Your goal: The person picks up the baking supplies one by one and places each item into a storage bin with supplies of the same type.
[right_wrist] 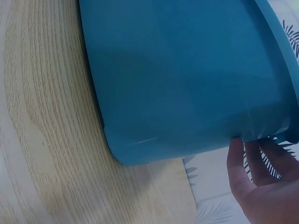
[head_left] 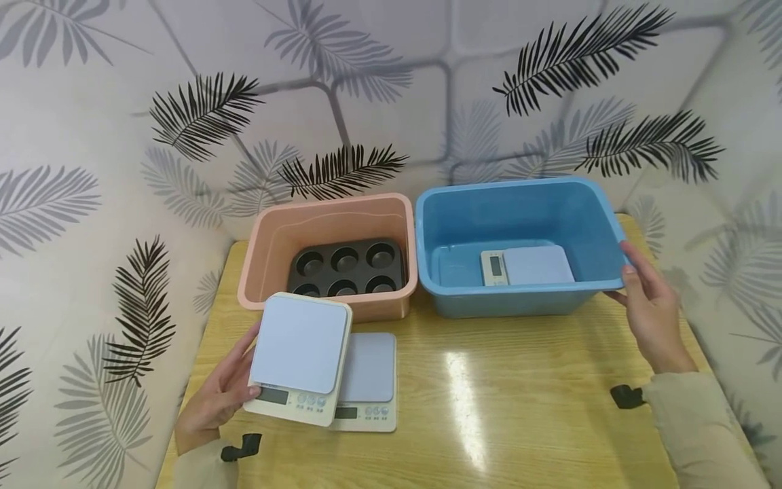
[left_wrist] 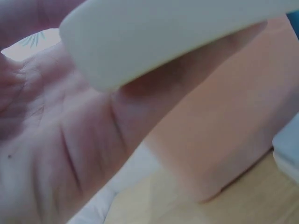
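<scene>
My left hand (head_left: 220,394) holds a white kitchen scale (head_left: 299,346) by its left side, thumb on top near the display and fingers underneath. In the left wrist view the scale's pale edge (left_wrist: 140,42) lies across the fingers. A second kitchen scale (head_left: 366,367) is on the table, partly hidden by the held one. At the right, my right hand (head_left: 654,309) grips the rim of a blue bin (head_left: 507,299) at its front right corner. Fingertips touch the bin's outer wall (right_wrist: 187,84) in the right wrist view. Another kitchen scale (head_left: 525,265) lies inside this bin.
A pink bin (head_left: 330,204) stands left of the blue one, with a dark muffin tin (head_left: 345,261) inside. Both bins stand toward the back of the wooden table (head_left: 519,387). Leaf-patterned cloth (head_left: 397,122) rises behind and on both sides.
</scene>
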Available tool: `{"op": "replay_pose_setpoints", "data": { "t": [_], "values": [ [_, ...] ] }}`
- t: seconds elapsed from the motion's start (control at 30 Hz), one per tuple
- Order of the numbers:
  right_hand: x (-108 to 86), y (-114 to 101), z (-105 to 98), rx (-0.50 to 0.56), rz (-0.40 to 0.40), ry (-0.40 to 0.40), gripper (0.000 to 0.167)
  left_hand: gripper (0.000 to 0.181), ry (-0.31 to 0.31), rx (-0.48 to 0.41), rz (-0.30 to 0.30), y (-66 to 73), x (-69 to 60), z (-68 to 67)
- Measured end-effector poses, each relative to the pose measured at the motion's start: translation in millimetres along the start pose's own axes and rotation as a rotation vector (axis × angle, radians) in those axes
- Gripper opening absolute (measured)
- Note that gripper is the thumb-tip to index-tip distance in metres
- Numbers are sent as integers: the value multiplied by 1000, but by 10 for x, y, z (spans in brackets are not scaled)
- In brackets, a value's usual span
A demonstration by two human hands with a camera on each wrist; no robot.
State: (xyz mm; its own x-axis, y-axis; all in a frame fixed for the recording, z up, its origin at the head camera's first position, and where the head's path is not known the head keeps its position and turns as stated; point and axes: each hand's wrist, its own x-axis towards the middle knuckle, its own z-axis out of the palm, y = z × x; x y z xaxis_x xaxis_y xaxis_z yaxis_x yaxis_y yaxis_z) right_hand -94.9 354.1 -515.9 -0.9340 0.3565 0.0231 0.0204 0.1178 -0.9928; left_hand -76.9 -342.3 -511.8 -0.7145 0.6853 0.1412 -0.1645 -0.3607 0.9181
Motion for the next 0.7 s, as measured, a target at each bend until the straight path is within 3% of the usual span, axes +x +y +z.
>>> {"op": "replay_pose_setpoints", "data": {
  "t": [0.27, 0.47, 0.7],
  "values": [
    [-9, 15, -1, 35, -11, -10, 53, 103, 13, 65, -56, 104, 385, 63],
    [-14, 4, 8, 13, -19, -6, 53, 102, 11, 63, -104, 136, 742, 109],
    [-22, -4, 17, -52, -5, 8, 52, 96, -73, 75, -150, 235, 1185, 188]
  ]
}}
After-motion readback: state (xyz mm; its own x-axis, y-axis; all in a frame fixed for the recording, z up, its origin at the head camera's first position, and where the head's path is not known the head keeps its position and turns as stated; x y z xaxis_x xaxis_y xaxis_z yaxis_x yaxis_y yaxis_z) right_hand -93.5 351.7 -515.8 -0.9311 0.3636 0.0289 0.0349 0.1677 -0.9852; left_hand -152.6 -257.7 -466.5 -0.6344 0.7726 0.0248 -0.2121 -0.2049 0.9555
